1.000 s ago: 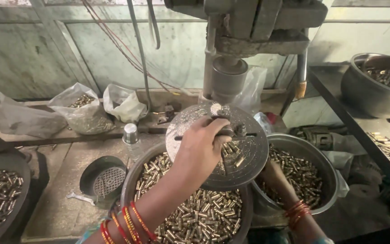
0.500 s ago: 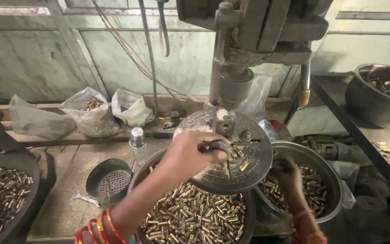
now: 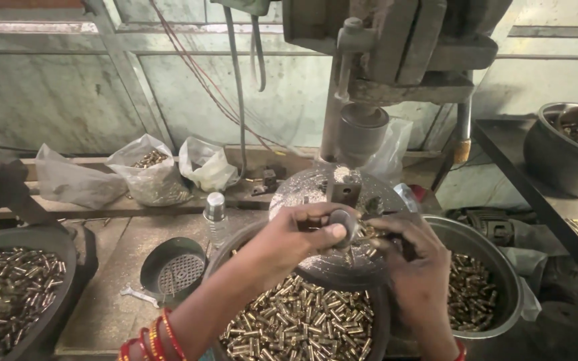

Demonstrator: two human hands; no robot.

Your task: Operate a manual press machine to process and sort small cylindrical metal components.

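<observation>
Right now both hands meet over the round metal plate: left hand pinches a small grey disc, right hand, just beside it, closes on brass pieces between them.

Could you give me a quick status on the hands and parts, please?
Left hand pinching small part over round plate. Right hand alongside. Nothing blocking.

Metal workshop: press machine, basins of brass casings
</observation>
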